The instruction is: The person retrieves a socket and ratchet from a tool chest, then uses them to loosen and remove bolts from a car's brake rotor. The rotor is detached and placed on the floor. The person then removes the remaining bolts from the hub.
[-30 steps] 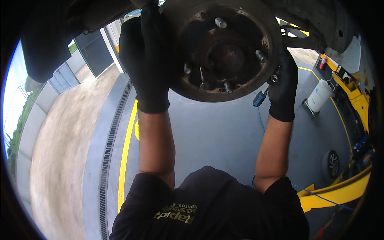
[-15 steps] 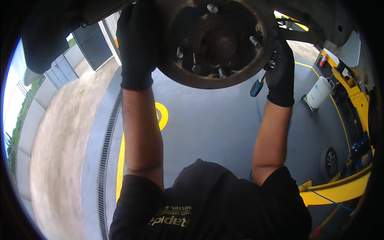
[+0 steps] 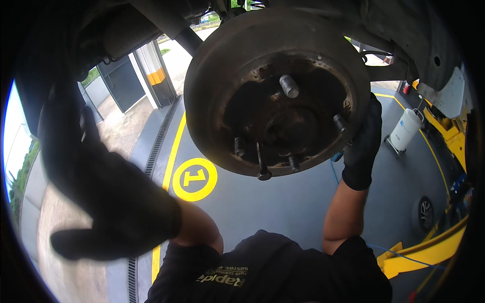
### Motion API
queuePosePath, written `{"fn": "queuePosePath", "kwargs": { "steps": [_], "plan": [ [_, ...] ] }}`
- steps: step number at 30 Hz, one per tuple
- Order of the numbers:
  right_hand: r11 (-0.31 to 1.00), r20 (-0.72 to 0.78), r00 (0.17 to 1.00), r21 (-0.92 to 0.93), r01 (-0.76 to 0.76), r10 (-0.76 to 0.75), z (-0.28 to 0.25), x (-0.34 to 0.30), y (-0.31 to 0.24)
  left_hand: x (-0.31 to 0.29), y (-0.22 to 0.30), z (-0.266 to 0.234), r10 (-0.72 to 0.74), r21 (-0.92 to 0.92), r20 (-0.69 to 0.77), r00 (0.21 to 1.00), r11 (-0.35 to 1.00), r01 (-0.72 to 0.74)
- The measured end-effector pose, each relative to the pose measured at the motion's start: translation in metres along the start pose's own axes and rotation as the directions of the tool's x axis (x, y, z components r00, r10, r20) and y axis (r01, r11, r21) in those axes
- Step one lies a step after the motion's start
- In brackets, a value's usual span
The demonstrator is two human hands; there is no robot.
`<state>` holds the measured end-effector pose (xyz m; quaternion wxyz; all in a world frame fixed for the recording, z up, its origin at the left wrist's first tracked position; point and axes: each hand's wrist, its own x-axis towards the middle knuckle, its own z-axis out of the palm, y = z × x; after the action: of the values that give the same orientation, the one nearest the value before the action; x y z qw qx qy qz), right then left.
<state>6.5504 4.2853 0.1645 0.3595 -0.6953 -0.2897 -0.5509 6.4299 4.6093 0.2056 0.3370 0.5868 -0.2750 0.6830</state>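
Note:
A rusty brake drum (image 3: 212,116) hangs in front of me, with several wheel studs standing out of its face. One long bolt (image 3: 262,169) sticks out near its lower edge, head outward. My left hand (image 3: 111,187), in a black glove, is away from the drum at the left, thumb spread, with nothing seen in it; it is blurred. Against the drum's right rim rests my gloved right hand (image 3: 362,146), its fingers partly hidden behind the rim. The blue handle of a hand tool (image 3: 337,156) shows beside its palm; the tool's working end is hidden.
Dark vehicle underbody parts surround the drum above. Beyond stand a white wheeled tank (image 3: 405,129), a wheel with a tyre (image 3: 423,213) and yellow lift arms (image 3: 429,242). A blue hose (image 3: 404,256) crosses at the lower right. A drain grate (image 3: 160,139) runs along the left floor.
My left hand has come off the drum's left side and swung out left and down. The drum sits lower in view and shows more fully. My right hand stays at its right rim.

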Motion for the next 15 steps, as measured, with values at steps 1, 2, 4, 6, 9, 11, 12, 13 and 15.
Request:
{"fn": "queuePosePath", "kwargs": {
  "steps": [1,2,4,6,9,11,12,13,15],
  "plan": [
    [0.999,-0.010,1.000,0.034,-0.024,0.025,0.005,0.001,-0.010,0.014,-0.013,0.006,-0.080,-0.141,0.008,0.997,0.987,0.080],
    [1.000,0.025,1.000,0.017,-0.020,0.019,0.002,-0.008,-0.007,0.019,-0.040,0.023,-0.164,-0.322,0.052,0.985,0.931,0.172],
    [0.999,0.038,0.999,0.036,-0.005,0.004,-0.003,-0.007,0.003,0.037,-0.051,0.044,-0.246,-0.600,0.128,0.961,0.752,0.272],
    [0.998,0.012,1.000,0.070,0.003,-0.003,-0.005,-0.008,0.013,0.041,-0.027,0.048,-0.305,-0.757,0.183,0.934,0.563,0.332],
    [0.986,0.005,1.000,0.164,0.013,-0.014,0.001,-0.011,0.016,0.030,-0.042,0.046,-0.288,-0.662,0.389,0.875,0.573,0.483],
    [0.964,0.018,0.999,0.262,-0.041,0.038,0.003,-0.012,0.022,0.030,-0.048,0.047,0.065,-0.118,0.280,0.958,0.993,-0.033],
    [0.937,0.033,0.995,0.334,-0.101,0.095,0.003,-0.013,0.027,0.031,-0.046,0.047,0.241,0.315,0.316,0.918,0.886,-0.341],
    [0.901,0.052,0.987,0.403,-0.159,0.151,0.002,-0.013,0.030,0.031,-0.042,0.046,0.364,0.647,0.424,0.829,0.519,-0.559],
    [0.762,0.119,0.946,0.567,-0.313,0.300,-0.002,-0.002,0.016,0.024,-0.026,0.049,0.209,0.554,0.294,0.933,0.758,-0.344]
  ]
}}
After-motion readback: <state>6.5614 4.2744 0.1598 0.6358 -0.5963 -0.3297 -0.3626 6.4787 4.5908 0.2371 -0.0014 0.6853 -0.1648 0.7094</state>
